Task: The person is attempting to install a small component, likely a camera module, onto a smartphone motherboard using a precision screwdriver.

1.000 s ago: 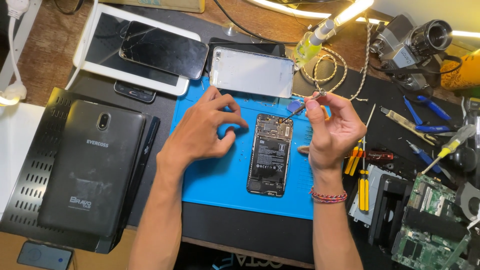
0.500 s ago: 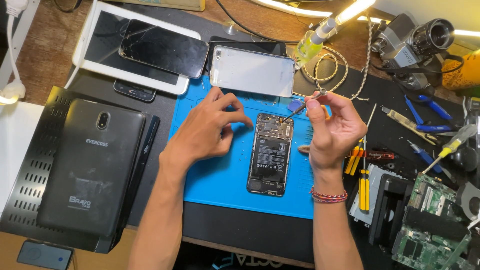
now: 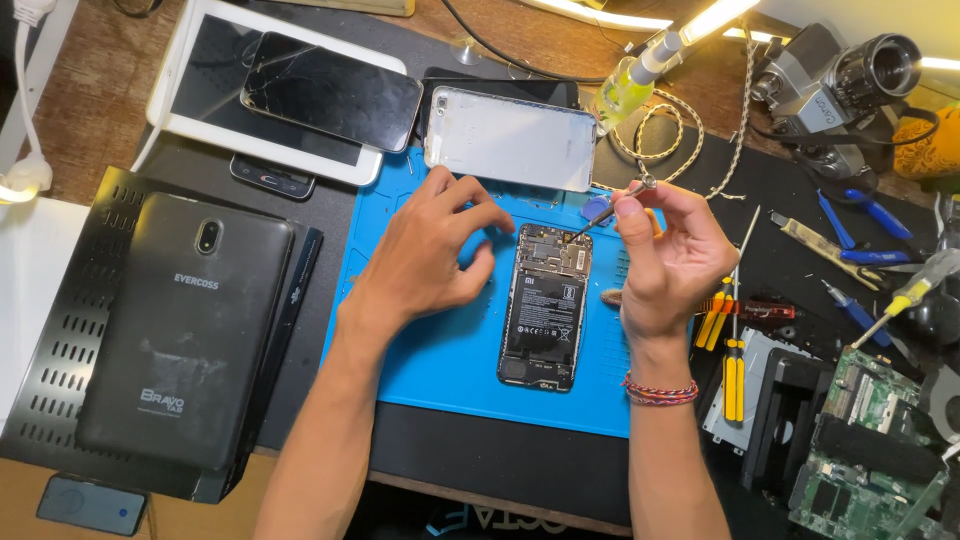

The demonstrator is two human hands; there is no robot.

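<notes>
An opened phone (image 3: pixel 545 305) with its back off lies on a blue mat (image 3: pixel 440 350), battery and board showing. My right hand (image 3: pixel 672 258) pinches metal tweezers (image 3: pixel 612 207), whose tips reach down to the phone's top edge. My left hand (image 3: pixel 432 255) rests on the mat just left of the phone, fingers curled, the index finger stretched toward the phone's upper left corner; it holds nothing. A silver back cover (image 3: pixel 510 138) lies above the phone.
A black tablet (image 3: pixel 185 330) lies face down on a perforated black tray at left. A white tablet (image 3: pixel 210 90) with a cracked dark phone (image 3: pixel 330 92) on it sits behind. Screwdrivers (image 3: pixel 732 360), blue pliers (image 3: pixel 865 225), circuit boards (image 3: pixel 865 420) and a camera (image 3: pixel 850 75) crowd the right.
Both hands stay almost still; the tweezers keep their place at the phone's top edge, and the left fingers shift slightly.
</notes>
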